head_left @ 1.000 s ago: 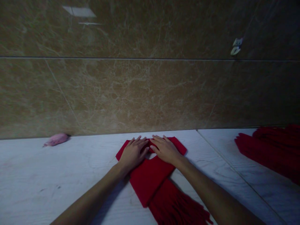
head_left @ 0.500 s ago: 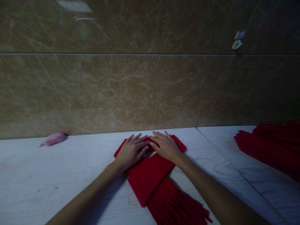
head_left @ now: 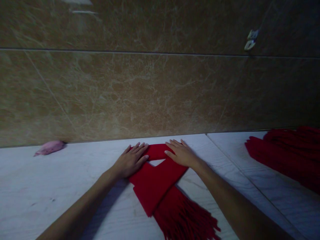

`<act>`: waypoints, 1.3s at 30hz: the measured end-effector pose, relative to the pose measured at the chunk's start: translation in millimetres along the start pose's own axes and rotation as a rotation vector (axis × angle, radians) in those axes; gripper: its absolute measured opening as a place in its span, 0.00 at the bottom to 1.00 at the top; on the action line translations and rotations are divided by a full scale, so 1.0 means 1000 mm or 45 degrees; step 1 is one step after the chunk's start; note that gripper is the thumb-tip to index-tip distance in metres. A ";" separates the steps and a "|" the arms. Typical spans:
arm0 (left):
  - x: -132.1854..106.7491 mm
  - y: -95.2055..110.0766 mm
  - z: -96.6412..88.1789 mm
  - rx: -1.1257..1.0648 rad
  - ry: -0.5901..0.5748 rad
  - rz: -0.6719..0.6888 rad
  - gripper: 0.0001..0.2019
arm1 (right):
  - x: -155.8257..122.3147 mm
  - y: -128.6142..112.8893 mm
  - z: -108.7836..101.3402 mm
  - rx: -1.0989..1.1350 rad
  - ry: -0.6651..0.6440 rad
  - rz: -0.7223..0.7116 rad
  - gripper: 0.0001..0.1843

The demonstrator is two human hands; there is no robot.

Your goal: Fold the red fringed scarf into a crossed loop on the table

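On the white wood-look surface (head_left: 75,173), just short of the brown marbled wall (head_left: 150,100), looking at a red scarf (head_left: 152,186) crossed into a loop, with a small opening inside and a loose fringe (head_left: 192,218) trailing lower right. For doing this bit well, try pressing with whole palms rather than fingertips, equally on both sides so as not to skew the crossing. Probably best to smooth outward along the top band (head_left: 157,152), gently, without dragging the fringe.

Pinching nothing, by the look of it, with either the left hand (head_left: 131,162) or the right hand (head_left: 181,154): just resting palm-down at opposite corners of the loop, fingers extended and a bit fanned toward the wall, thumbs turned inward. Reaching in from both lower sides with forearms (head_left: 222,196) slanting together. Can't tell the pressure under the palms, though.
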State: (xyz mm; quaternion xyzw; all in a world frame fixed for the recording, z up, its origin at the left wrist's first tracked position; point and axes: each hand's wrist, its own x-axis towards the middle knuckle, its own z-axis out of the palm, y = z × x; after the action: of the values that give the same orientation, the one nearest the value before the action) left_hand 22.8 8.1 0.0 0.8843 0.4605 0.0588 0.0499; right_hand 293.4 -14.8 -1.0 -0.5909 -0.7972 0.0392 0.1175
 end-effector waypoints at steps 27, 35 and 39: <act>-0.023 0.007 -0.037 -0.351 0.107 0.099 0.21 | -0.006 0.029 0.007 0.030 0.127 0.089 0.31; -0.040 0.012 -0.057 -0.923 -0.810 -0.107 0.23 | -0.005 0.030 0.010 0.061 0.068 0.114 0.32; -0.039 0.004 -0.056 -0.943 -0.987 -0.136 0.23 | -0.005 0.029 0.008 0.065 0.053 0.119 0.31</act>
State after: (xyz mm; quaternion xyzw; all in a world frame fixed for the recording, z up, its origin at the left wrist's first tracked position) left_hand -4.9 -23.9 53.9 0.7397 0.4011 -0.1160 0.5277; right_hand 319.8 -10.3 -15.7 -0.6251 -0.7647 0.0527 0.1470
